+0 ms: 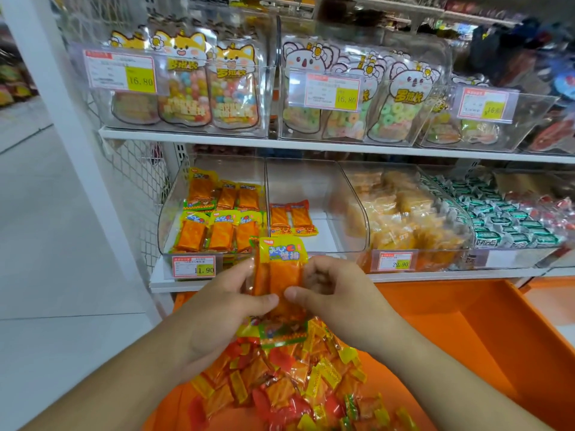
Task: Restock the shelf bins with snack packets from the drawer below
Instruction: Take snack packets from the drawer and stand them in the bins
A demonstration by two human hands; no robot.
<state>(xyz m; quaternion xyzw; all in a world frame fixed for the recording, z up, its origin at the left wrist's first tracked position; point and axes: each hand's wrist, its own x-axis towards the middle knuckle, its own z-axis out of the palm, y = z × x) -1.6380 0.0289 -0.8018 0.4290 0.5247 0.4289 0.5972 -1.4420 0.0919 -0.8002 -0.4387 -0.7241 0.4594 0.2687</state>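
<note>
Head view shows the left hand (217, 301) and the right hand (334, 290) pinching a small stack of yellow-topped snack packets (278, 269) between thumbs and fingers, held upright just in front of the left shelf bin (174, 213) and above the orange drawer (466, 331) of loose packets. The packets look light, soft and slick in their film wrap, likely to slide apart, so a grip across both flat faces near the middle seems soundest. How many packets are in the stack cannot be told, perhaps two or three.
</note>
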